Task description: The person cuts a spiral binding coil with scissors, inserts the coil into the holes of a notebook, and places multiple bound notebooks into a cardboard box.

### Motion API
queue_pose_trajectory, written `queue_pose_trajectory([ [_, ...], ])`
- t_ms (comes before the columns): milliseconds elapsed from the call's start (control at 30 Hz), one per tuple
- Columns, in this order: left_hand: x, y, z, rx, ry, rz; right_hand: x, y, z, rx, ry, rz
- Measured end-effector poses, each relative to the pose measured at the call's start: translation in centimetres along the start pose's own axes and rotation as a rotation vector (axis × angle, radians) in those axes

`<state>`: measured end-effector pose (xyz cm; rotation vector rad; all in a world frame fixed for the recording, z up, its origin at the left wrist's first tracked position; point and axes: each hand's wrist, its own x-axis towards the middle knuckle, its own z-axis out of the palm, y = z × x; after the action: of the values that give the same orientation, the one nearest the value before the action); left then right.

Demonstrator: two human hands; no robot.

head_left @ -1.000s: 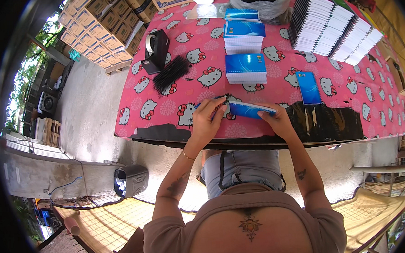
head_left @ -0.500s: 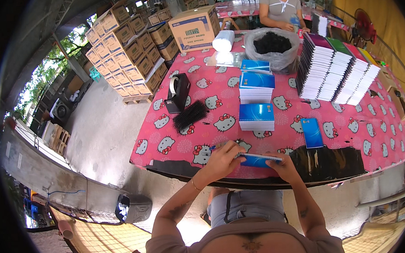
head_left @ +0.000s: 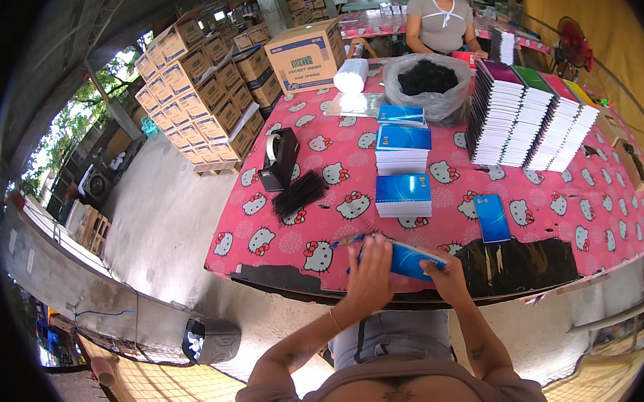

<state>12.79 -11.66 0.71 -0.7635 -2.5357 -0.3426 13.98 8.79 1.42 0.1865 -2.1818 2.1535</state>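
Observation:
Over the table's front edge I hold a small blue notepad (head_left: 411, 260), tilted, its long edge running down to the right. My right hand (head_left: 446, 274) grips its right end, thumb on the cover. My left hand (head_left: 371, 270) is closed over the left end, fingers along the bound edge. Just beyond those fingers lies a slim tool with blue parts (head_left: 346, 241), partly hidden. A pile of black spiral coils (head_left: 299, 196) rests farther left. Ahead stands a stack of blue notepads (head_left: 403, 195), and one blue notepad (head_left: 493, 218) lies flat to the right.
A black tape dispenser (head_left: 280, 159) stands at the left. Farther back are more blue notepads (head_left: 403, 138), a plastic bag of black coils (head_left: 429, 97) and a large carton (head_left: 304, 56). Tall notepad stacks (head_left: 497, 115) rise at the right. Across the table stands another person (head_left: 440, 20).
The notepad has turned from nearly edge-on to show its blue cover. My left hand has shifted down and flattened over its left end. The person across has straightened up.

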Motion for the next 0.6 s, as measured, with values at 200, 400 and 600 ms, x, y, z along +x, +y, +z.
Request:
queue_pose_trajectory([
  [200,0.0,0.0,-0.6,-0.039,-0.162,0.095,-0.3,-0.6,-0.7,0.01,0.003,0.028],
  [400,5.0,-0.9,-3.6,0.176,-0.045,0.054,-0.4,-1.2,-0.2,0.058,-0.043,0.086],
  [600,4.7,0.0,-3.3,0.193,0.047,0.056,-0.4,-0.1,-0.6,0.001,-0.074,0.02],
])
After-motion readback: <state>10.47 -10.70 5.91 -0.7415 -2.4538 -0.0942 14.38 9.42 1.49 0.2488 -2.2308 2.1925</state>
